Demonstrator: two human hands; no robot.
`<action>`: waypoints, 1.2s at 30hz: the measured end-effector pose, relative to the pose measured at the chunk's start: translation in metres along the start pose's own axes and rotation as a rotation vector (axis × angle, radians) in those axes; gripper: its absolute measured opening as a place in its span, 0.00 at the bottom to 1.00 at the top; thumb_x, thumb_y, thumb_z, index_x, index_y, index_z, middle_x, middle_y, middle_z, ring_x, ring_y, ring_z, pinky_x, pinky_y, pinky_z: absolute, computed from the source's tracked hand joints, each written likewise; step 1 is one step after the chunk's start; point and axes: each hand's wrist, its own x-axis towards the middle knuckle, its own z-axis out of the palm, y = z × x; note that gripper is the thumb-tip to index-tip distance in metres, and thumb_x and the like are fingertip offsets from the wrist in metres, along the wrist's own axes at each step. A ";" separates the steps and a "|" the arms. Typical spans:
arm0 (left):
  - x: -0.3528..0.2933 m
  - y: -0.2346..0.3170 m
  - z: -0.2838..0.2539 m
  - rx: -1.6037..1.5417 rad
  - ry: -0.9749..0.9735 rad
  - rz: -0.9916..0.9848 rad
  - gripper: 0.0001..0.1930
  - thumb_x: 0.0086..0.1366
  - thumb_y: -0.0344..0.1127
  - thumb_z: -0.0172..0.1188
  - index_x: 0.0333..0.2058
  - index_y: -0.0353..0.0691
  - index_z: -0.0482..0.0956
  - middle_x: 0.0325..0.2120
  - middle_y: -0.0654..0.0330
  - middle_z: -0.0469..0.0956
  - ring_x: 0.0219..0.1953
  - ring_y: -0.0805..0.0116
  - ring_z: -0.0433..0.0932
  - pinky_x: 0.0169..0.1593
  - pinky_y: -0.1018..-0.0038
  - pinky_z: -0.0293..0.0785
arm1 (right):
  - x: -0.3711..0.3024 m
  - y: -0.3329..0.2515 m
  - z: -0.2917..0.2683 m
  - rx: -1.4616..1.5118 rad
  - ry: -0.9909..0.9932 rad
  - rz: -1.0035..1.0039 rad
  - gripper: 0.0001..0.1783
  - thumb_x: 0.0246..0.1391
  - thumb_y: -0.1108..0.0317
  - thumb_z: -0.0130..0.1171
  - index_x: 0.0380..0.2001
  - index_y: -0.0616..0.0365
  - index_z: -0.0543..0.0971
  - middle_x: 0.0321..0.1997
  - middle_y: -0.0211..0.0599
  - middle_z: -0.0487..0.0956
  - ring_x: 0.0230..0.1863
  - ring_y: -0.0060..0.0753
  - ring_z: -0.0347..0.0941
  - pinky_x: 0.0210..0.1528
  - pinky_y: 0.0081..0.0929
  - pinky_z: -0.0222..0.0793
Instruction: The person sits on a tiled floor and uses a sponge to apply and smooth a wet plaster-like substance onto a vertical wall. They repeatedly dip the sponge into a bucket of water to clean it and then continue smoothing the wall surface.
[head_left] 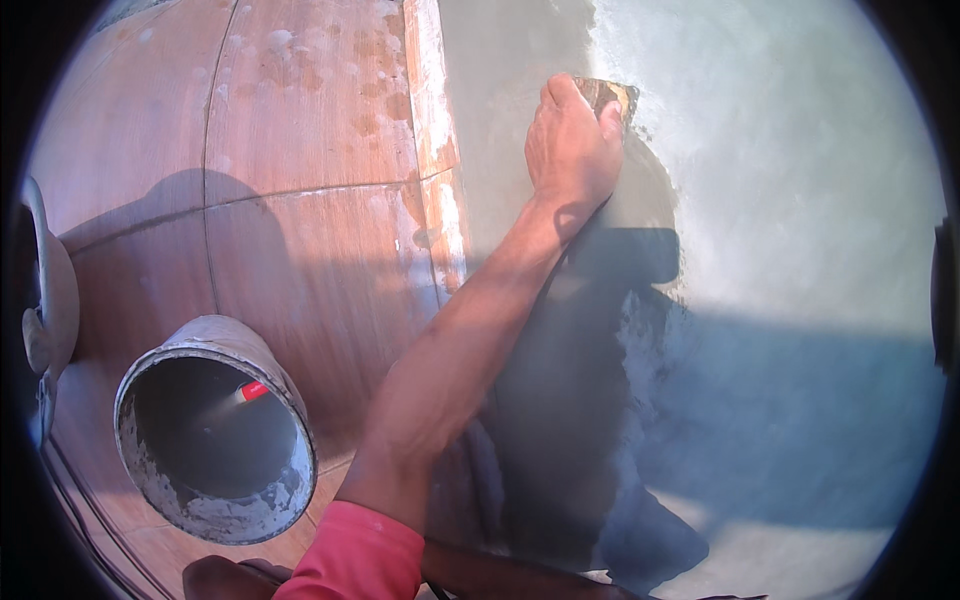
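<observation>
Wet grey cement [560,400], right hand [572,150] pressing float [612,97], pointing away

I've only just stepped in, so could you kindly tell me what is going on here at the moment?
A person in a pinkish-red sleeve is pressing a flat, mortar-smeared float onto wet grey cement with one hand; which hand it is cannot be told for sure, and the other is not in view. The smoothed, darker cement lies beside reddish-brown floor tiles. A grey, cement-crusted bucket stands on the tiles to the person's left, with grey mix in it.
</observation>
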 end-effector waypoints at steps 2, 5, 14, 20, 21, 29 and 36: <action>-0.065 0.003 0.017 -0.024 0.039 0.162 0.20 0.59 0.35 0.63 0.44 0.31 0.64 0.38 0.45 0.70 0.40 0.46 0.72 0.44 0.56 0.68 | 0.016 -0.020 -0.010 -0.033 -0.045 0.075 0.31 0.70 0.53 0.32 0.64 0.69 0.58 0.66 0.61 0.59 0.68 0.62 0.53 0.65 0.62 0.51; -0.186 -0.024 0.007 -0.042 -0.124 0.200 0.21 0.59 0.37 0.63 0.46 0.33 0.66 0.37 0.47 0.70 0.41 0.47 0.72 0.44 0.55 0.67 | 0.024 -0.033 -0.021 0.007 -0.063 0.148 0.32 0.70 0.51 0.32 0.64 0.68 0.58 0.66 0.61 0.60 0.68 0.62 0.55 0.66 0.61 0.51; -0.157 -0.019 0.010 0.018 0.007 0.084 0.20 0.62 0.35 0.61 0.46 0.29 0.66 0.37 0.43 0.73 0.40 0.46 0.75 0.45 0.60 0.70 | -0.013 0.017 -0.001 0.103 0.040 -0.055 0.27 0.70 0.58 0.33 0.63 0.67 0.59 0.66 0.58 0.61 0.66 0.65 0.56 0.64 0.63 0.53; -0.169 -0.040 -0.007 -0.067 -0.113 -0.154 0.22 0.61 0.35 0.63 0.47 0.29 0.65 0.40 0.43 0.71 0.42 0.45 0.74 0.46 0.58 0.69 | 0.013 -0.018 -0.003 0.039 0.032 -0.036 0.28 0.70 0.56 0.32 0.65 0.65 0.56 0.68 0.54 0.59 0.67 0.63 0.56 0.64 0.62 0.54; -0.153 -0.043 -0.004 -0.109 -0.112 -0.327 0.23 0.60 0.35 0.64 0.48 0.29 0.65 0.41 0.43 0.71 0.43 0.44 0.73 0.47 0.57 0.69 | 0.010 -0.015 -0.003 0.049 0.033 -0.037 0.28 0.70 0.56 0.32 0.65 0.65 0.56 0.68 0.55 0.59 0.67 0.63 0.56 0.64 0.62 0.54; -0.225 -0.021 0.000 -0.023 -0.132 0.121 0.19 0.62 0.34 0.62 0.45 0.30 0.66 0.40 0.42 0.71 0.43 0.44 0.73 0.46 0.57 0.69 | 0.027 -0.038 -0.014 -0.086 -0.014 0.033 0.29 0.71 0.54 0.30 0.65 0.66 0.56 0.67 0.55 0.62 0.66 0.62 0.58 0.64 0.61 0.57; -0.160 -0.009 0.012 -0.025 -0.043 0.029 0.20 0.61 0.35 0.62 0.46 0.30 0.66 0.40 0.44 0.71 0.42 0.44 0.73 0.48 0.56 0.68 | 0.012 -0.014 -0.015 -0.092 0.027 -0.087 0.30 0.71 0.53 0.30 0.64 0.67 0.58 0.66 0.57 0.62 0.66 0.62 0.58 0.64 0.60 0.59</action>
